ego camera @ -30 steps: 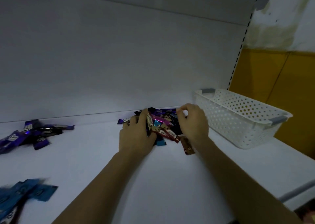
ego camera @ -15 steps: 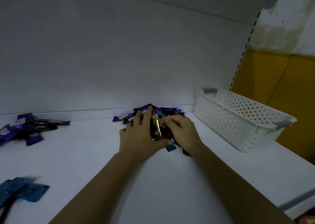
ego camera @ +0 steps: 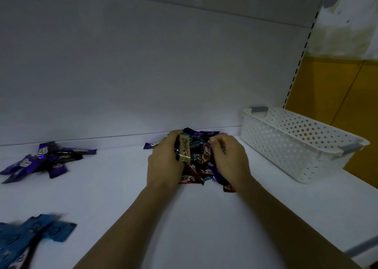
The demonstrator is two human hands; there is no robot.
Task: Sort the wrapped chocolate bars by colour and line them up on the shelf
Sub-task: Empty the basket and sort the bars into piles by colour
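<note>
Grips a gold bar (ego camera: 184,149) upright in the left hand (ego camera: 164,162) over the mixed pile (ego camera: 201,163) at the far middle of the shelf (ego camera: 184,217), with the right hand (ego camera: 230,159) curled into the same pile; cannot tell whether it pinches a wrapper. Risks dragging overlapped, slippery neighbours out together and scattering them against the white basket (ego camera: 296,146) just to the right. Leaves wide bare room near and centre for a row, with the purple group (ego camera: 47,161) far left and the blue group (ego camera: 34,232) near left well apart, yet needs care at the front edge, near right.
</note>
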